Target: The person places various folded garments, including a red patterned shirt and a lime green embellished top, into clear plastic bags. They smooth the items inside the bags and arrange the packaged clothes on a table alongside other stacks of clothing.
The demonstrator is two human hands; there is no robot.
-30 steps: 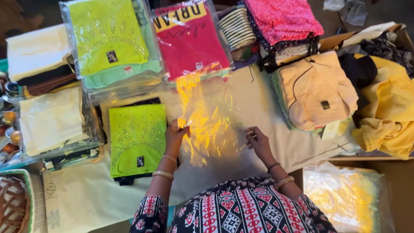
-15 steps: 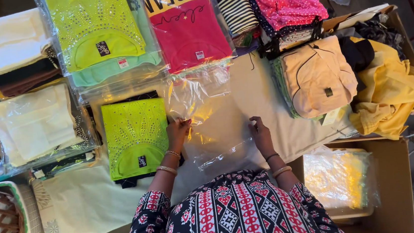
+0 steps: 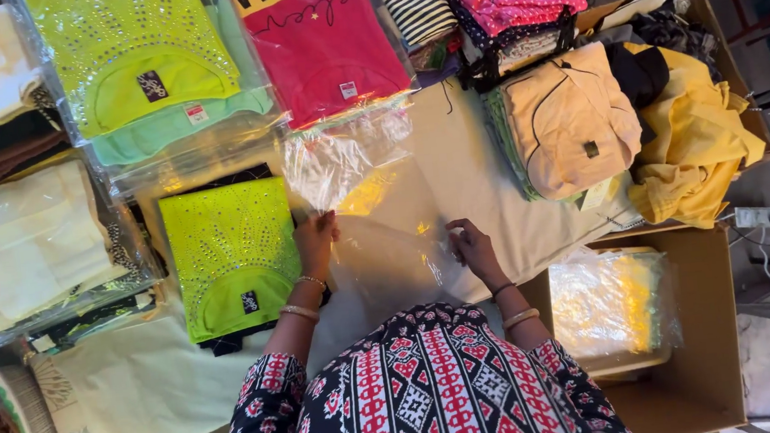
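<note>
The bag in my grip is thin clear plastic, glossy and crinkled. The lime top is matt cloth studded with shiny beads. A matt beige cloth covers the tabletop. The box is dull brown cardboard.

We see the scene in bright, even daylight, with shadows soft and short. Glare is strongest on the clear plastic bag near the centre, where a yellow-white sheen breaks up its surface, and on the wrapped bundle in the cardboard box at about 4 o'clock, which is nearly washed out. The packed garments at 11 o'clock carry paler reflections. Focus is sharp in the middle; the corners bend slightly and look softer.
</note>
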